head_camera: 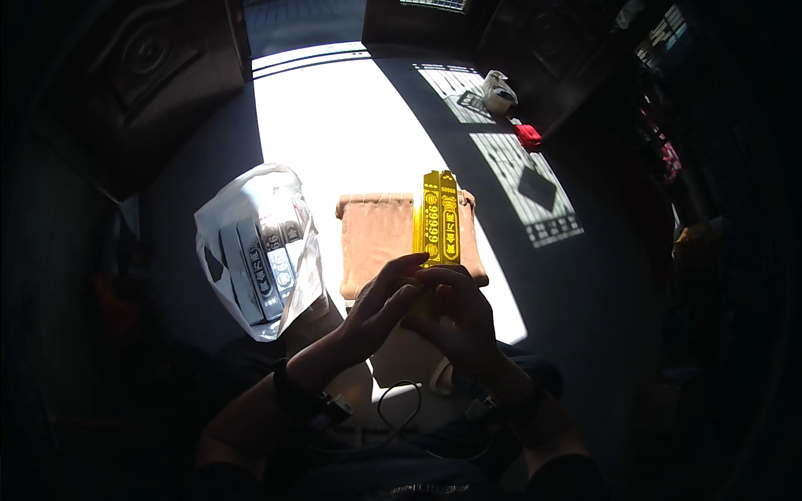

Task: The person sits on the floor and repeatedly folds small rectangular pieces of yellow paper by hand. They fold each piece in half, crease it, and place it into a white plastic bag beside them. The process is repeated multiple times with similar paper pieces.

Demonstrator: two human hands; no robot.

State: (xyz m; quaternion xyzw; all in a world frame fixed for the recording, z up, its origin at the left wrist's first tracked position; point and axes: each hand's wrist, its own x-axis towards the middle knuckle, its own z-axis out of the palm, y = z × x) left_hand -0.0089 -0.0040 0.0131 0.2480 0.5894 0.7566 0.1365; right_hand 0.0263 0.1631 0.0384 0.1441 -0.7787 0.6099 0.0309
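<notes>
A flat, shiny gold-coloured printed paper or foil piece (441, 219) stands out beyond my fingers, over a padded stool top with a pinkish-brown cover (376, 232). My left hand (385, 300) grips its near end from the left, fingertips bent over it. From the right, my right hand (457, 307) closes round the same end, close against the left. The part between my palms is mostly hidden in shadow. To the left, a white plastic bag (219, 200) gapes around several stacks of similarly printed pieces (263, 275).
On the sunlit floor at the upper right stand a container with a plastic bag (499, 94) and a red cloth-like item (528, 136). Dark carved doors (150, 69) flank the bright doorway. A thin cable (418, 407) loops below my wrists.
</notes>
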